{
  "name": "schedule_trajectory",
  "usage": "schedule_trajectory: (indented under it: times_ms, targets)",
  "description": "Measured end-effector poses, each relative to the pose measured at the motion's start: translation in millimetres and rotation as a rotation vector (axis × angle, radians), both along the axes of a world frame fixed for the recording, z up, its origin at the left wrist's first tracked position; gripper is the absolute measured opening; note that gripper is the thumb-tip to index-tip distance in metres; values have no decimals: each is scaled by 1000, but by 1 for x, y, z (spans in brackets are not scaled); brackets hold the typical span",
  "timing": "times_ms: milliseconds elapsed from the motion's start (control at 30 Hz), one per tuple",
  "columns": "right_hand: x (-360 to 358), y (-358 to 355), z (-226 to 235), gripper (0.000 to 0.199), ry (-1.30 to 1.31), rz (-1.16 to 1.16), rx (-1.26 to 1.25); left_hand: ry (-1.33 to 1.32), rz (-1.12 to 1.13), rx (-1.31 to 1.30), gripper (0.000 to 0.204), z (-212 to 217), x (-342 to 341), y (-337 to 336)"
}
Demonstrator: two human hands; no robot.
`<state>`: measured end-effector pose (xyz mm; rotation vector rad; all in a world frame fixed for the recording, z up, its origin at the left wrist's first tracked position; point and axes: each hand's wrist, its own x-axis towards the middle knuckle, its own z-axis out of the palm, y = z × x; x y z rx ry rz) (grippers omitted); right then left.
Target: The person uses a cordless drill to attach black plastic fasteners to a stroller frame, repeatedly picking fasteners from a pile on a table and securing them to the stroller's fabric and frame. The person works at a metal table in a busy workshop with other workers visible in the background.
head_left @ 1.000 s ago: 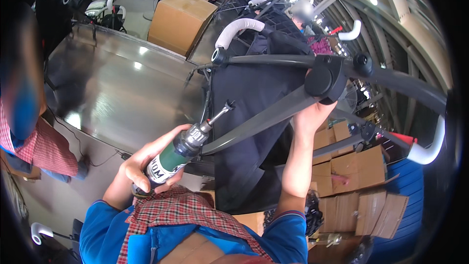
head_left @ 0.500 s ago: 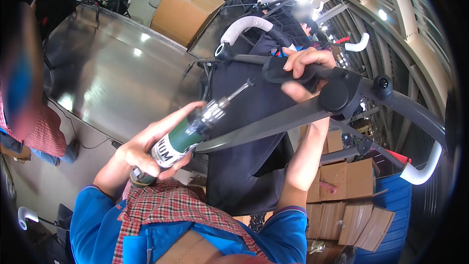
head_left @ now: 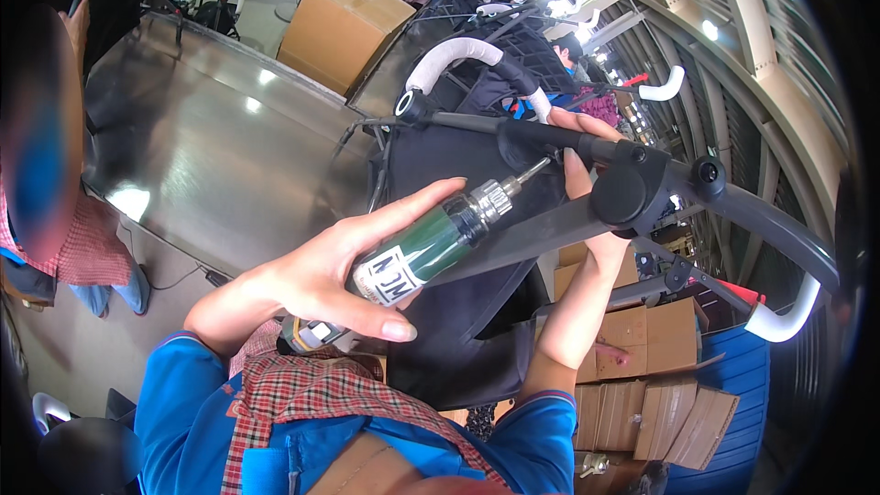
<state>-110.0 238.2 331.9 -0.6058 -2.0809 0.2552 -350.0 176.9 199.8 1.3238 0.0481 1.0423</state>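
My left hand point(head_left: 316, 280) is wrapped around a green electric screwdriver point(head_left: 445, 243), its thumb laid along the near side. The screwdriver slants up to the right, and its bit tip is close to the upper dark tube of a stroller frame point(head_left: 541, 227). Whether the tip touches a screw there cannot be made out. Around that upper tube my right hand point(head_left: 577, 176) is closed, fingertips over the top and thumb below, near the bit. Beside it sits a round black joint point(head_left: 629, 198). Black fabric point(head_left: 435, 160) hangs from the frame.
A metal-topped table point(head_left: 215, 119) stretches out at left, with a large cardboard box point(head_left: 344, 23) beyond it. Another person in a checked apron point(head_left: 96, 234) stands at far left. White-gripped handles point(head_left: 788, 312) jut out at right, above stacked cartons point(head_left: 646, 339) and a blue panel point(head_left: 733, 403).
My left hand has brought the screwdriver up and right, its bit now near the tube. My right hand's fingers have shifted lower behind the tube, with the thumb close to the bit.
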Motion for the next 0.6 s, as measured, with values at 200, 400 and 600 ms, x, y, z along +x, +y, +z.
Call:
schedule_trajectory:
  times_ms: [200,400,600]
  targets:
    - [4,-2,0,40,19,44,-83,-9,7,1,115,7,8,-3]
    - [3,-4,-2,42,21,58,-67,-31,-69,-158,104,20,10,-25]
    - [7,0,-9,41,31,35,-56,-241,-306,-326,101,20,19,-27]
